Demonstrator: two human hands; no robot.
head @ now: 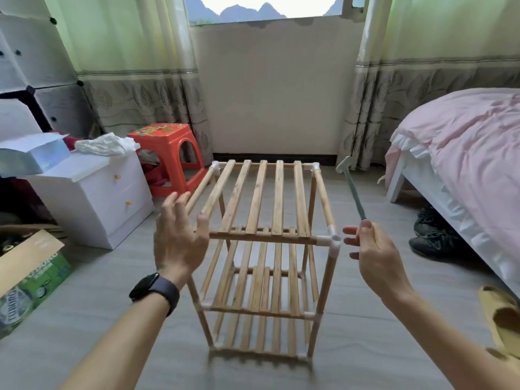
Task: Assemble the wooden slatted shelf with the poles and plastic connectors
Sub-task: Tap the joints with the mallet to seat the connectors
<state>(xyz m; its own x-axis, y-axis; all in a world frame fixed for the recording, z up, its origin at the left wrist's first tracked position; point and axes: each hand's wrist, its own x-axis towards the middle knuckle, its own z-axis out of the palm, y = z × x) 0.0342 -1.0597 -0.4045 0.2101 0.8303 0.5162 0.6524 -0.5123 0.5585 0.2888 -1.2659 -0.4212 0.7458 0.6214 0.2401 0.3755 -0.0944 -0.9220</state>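
A wooden slatted shelf [264,220] of three tiers stands upright on the floor in front of me, its poles joined by white plastic connectors [332,242]. My left hand [180,235] hovers with fingers spread at the top tier's near left corner, hiding that corner. Whether it touches the wood is unclear. My right hand [377,254] is just right of the near right connector and pinches the handle of a small grey-green mallet [353,187], whose head points up and away.
A white bedside cabinet [92,198] and an orange plastic stool [168,156] stand to the left, a cardboard box [31,274] at the near left. A bed with pink bedding [464,164] lines the right, black shoes [433,235] beside it.
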